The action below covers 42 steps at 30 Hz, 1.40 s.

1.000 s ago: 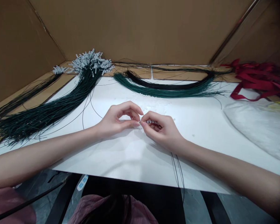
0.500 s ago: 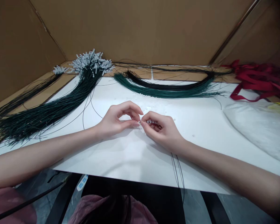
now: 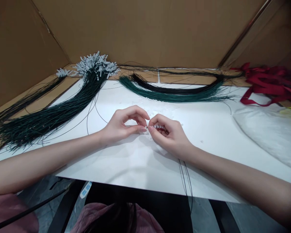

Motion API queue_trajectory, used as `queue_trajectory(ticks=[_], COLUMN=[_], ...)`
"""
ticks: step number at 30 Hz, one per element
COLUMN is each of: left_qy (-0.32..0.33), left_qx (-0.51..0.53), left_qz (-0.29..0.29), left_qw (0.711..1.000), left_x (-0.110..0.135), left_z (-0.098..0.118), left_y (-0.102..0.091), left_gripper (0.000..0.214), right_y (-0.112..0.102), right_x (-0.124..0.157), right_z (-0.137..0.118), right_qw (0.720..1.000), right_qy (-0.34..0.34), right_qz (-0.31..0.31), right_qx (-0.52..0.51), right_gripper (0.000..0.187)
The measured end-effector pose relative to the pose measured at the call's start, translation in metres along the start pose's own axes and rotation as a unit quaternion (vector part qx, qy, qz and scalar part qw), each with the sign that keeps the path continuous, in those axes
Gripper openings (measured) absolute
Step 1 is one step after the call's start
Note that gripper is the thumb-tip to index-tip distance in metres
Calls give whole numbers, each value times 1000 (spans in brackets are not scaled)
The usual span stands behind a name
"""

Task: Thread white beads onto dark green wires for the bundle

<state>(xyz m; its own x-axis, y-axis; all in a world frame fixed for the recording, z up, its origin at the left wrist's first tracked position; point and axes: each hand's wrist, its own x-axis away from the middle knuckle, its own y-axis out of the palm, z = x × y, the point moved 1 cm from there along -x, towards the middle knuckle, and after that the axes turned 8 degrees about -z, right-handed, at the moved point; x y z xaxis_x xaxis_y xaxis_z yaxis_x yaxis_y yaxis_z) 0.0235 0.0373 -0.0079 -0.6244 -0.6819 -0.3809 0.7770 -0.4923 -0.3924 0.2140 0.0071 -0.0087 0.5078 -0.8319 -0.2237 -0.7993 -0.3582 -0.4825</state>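
Observation:
Over the middle of the white board (image 3: 135, 161), my right hand (image 3: 171, 132) pinches a thin dark wire (image 3: 189, 179) threaded with small white beads (image 3: 158, 127). The wire's loose ends come out below my right wrist and hang over the board's front edge. My left hand (image 3: 127, 123) meets it fingertip to fingertip, its thumb and index finger closed on a small white bead (image 3: 145, 128) at the wire's tip. Loose white beads (image 3: 154, 99) lie scattered just beyond my hands.
At the left lies a large bundle of dark green wires (image 3: 70, 106) topped with white beads. A curved bundle of bare green and black wires (image 3: 174, 94) rests behind my hands. Red ribbon (image 3: 269, 84) and a clear plastic bag (image 3: 269, 132) are at the right. Cardboard walls (image 3: 140, 32) enclose the back.
Hardly anything differs. Both hands hold the same pinch, with the right fingertips shifted very slightly; the beaded wire stays in the right hand.

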Motion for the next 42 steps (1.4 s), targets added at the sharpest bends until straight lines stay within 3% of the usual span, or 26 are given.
queue_trajectory(ticks=[15, 27, 42], left_qy=[11, -27, -30], left_qx=[-17, -37, 19], left_qz=[-2, 31, 17], left_qw=[1000, 998, 999], left_x=[1, 0, 1], left_z=[1, 10, 6], left_y=[3, 12, 8], left_gripper=[27, 24, 29], right_y=[3, 3, 2], right_x=[0, 0, 0], right_z=[1, 1, 1], right_qw=[999, 996, 997], right_qy=[-20, -27, -41], right_qz=[2, 10, 21], right_qx=[40, 81, 55], right_gripper=[6, 6, 4])
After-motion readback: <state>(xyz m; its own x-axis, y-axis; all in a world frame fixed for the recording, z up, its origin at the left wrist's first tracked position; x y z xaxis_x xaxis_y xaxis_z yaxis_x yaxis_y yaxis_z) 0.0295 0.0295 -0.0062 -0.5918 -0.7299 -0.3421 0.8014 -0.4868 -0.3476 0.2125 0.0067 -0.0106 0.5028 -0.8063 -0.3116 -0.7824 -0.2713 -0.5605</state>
